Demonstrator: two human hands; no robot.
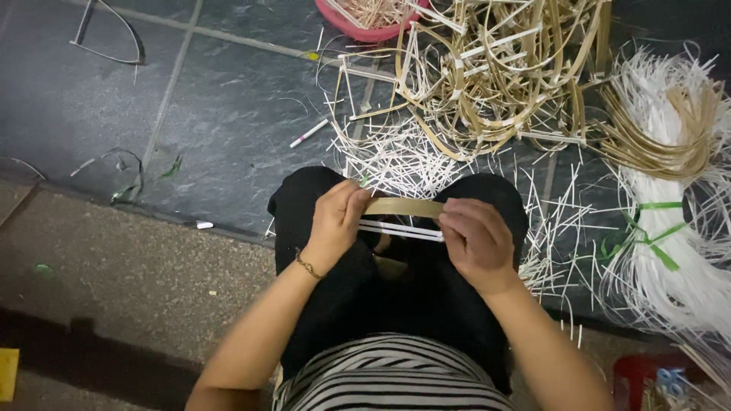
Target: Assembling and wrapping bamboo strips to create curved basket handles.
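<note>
A dark tiled floor (pixel 228 99) spreads ahead, strewn with white cut slivers (pixel 396 160). A tangled heap of tan bent strips (pixel 495 68) lies beyond the knees, with a white fibre bundle (pixel 670 251) to the right. A red basin (pixel 365 30) holds more strips. Over the lap, the left hand (pixel 335 221) and right hand (pixel 472 240) each pinch an end of a tan strip (pixel 403 206) and thin white sticks (pixel 400 230).

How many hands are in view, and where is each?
2. The left hand grips the left end of a flat tan strip over the lap; the right hand grips its right end. None seem hidden.
</note>
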